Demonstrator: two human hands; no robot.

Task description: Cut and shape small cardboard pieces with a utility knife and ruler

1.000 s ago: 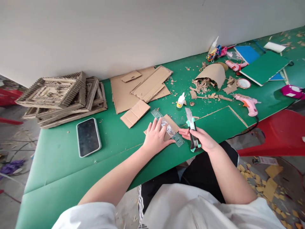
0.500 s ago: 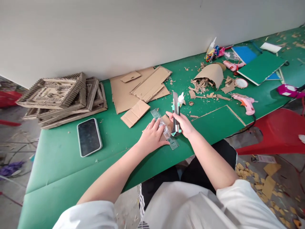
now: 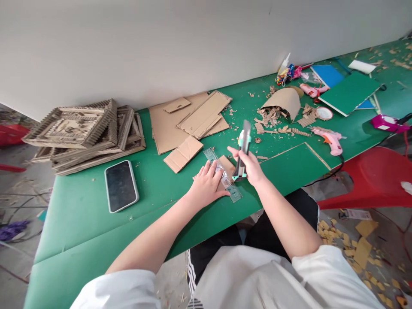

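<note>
My left hand [image 3: 207, 182] lies flat with fingers spread, pressing a clear ruler [image 3: 236, 195] onto a small piece of cardboard [image 3: 228, 164]. The ruler slants across the cardboard, and my palm and fingers cover part of both. In my right hand [image 3: 252, 168] is a black and mint-green utility knife [image 3: 240, 165], its wide blade out and pointing up and away from me. The knife is raised just right of the ruler, apart from the cardboard. Behind the knife, a white glue bottle is mostly hidden.
Left stands a stack of corrugated cardboard frames [image 3: 86, 128], with a phone [image 3: 121, 186] in front. Cardboard sheets [image 3: 167, 124] lie behind my left hand. To the right are cardboard scraps, a curved cardboard piece [image 3: 283, 103], a pink glue gun [image 3: 333, 140] and a green board [image 3: 350, 92].
My right hand has shifted slightly right with the knife, whose blade now tilts more to the right. My left hand and the ruler stay in place.
</note>
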